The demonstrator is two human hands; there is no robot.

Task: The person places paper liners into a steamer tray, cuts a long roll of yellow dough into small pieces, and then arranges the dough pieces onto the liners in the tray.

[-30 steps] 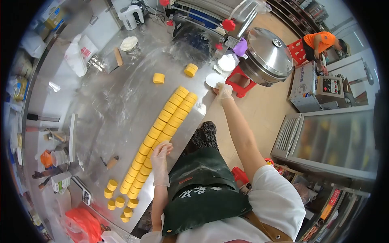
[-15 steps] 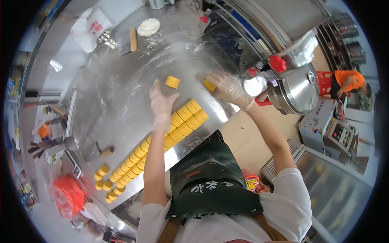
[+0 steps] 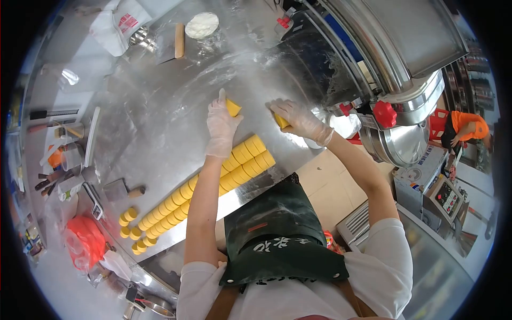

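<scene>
My left hand (image 3: 222,125), in a clear plastic glove, has its fingers around a yellow piece (image 3: 233,108) on the steel table. To the right, my gloved right hand (image 3: 298,121) is closed on another yellow piece (image 3: 281,121) resting on the metal. Below my hands, two long rows of short yellow cylinders (image 3: 242,153) run diagonally along the table's front edge, partly hidden by my left forearm. Several separate yellow pieces (image 3: 130,214) stand at the lower-left end of the rows.
On the steel table (image 3: 160,112) are a bowl of white powder (image 3: 202,25), a wooden-handled scraper (image 3: 180,41) and another scraper (image 3: 136,192). A metal machine (image 3: 384,42) stands at the right. A person in orange (image 3: 469,126) is farther right. A red bag (image 3: 85,240) lies lower left.
My left hand has moved up and right and closed on the separate yellow piece. My right hand still holds its piece. The view has shifted slightly.
</scene>
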